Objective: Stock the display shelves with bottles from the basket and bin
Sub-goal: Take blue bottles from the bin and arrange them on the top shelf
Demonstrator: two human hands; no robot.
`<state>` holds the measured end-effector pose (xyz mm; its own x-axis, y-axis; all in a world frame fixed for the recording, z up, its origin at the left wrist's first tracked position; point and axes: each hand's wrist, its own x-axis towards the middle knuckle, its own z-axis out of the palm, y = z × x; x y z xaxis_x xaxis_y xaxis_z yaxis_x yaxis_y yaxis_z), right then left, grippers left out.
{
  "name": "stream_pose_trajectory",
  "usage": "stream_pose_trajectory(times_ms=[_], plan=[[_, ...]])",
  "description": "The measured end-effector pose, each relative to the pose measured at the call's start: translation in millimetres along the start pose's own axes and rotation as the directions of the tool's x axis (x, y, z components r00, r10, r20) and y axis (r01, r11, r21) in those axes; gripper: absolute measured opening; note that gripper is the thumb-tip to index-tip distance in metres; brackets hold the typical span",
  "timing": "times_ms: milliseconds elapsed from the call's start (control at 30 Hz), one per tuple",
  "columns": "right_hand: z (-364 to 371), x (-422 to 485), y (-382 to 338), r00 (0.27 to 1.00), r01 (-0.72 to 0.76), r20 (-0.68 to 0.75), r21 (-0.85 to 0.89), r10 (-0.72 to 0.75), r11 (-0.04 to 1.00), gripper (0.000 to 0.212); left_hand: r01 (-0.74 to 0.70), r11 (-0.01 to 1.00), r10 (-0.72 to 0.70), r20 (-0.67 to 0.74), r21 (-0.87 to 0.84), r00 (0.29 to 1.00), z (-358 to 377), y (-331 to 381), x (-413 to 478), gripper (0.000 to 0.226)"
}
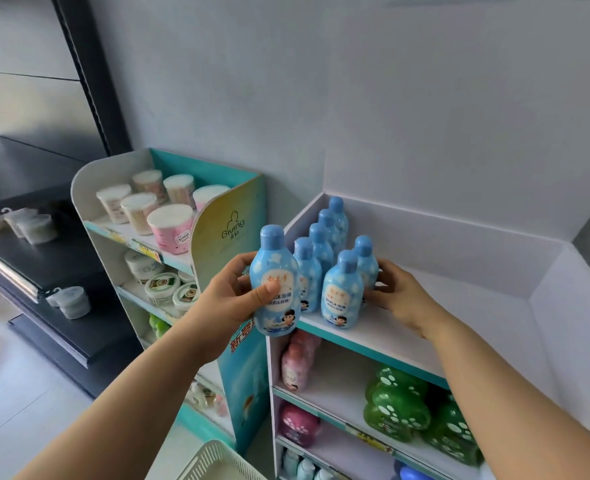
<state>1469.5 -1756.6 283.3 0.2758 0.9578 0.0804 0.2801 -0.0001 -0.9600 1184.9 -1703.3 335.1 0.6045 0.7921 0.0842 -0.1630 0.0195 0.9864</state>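
My left hand point(233, 299) grips a blue bottle point(275, 271) with a blue cap and cloud print, held upright in front of the white display shelf's point(460, 289) left edge. Several matching blue bottles point(324, 247) stand in rows on the top shelf at its left end. My right hand point(399, 296) reaches onto that shelf, and its fingers touch the back bottle of the right row point(366, 261), behind the front bottle point(342, 292). A corner of the white basket point(214, 462) shows at the bottom edge.
Pink bottles point(295, 362) and green bottles point(401, 407) fill the lower shelves. To the left stands a teal cardboard stand point(224, 230) with cotton-swab tubs point(169, 226) and jars. A black shelving unit point(44, 265) runs along the far left. The top shelf's right part is bare.
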Motion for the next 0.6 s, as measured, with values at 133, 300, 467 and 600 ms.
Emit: stream_pose_trajectory(times_ms=[133, 300, 467, 600], plan=[[6, 11, -4, 1.000, 0.012, 0.003, -0.074, -0.012, 0.997, 0.045, 0.014, 1.000, -0.014, 0.006, -0.003, 1.000, 2, -1, 0, 0.045], [-2, 2, -16, 0.986, 0.036, -0.144, -0.310, -0.084, 0.950, 0.050, 0.015, 1.000, -0.013, 0.074, -0.019, 0.997, 14, 4, 7, 0.048], [-7, -43, -85, 0.943, 0.294, -0.128, -0.118, -0.308, 0.949, 0.031, -0.115, 0.993, 0.110, 0.151, 0.021, 0.982, 48, 25, 30, 0.049], [-7, -54, -112, 0.959, 0.282, -0.007, -0.095, -0.284, 0.955, 0.048, -0.195, 0.976, 0.170, 0.224, 0.096, 0.960, 77, 34, 51, 0.045]])
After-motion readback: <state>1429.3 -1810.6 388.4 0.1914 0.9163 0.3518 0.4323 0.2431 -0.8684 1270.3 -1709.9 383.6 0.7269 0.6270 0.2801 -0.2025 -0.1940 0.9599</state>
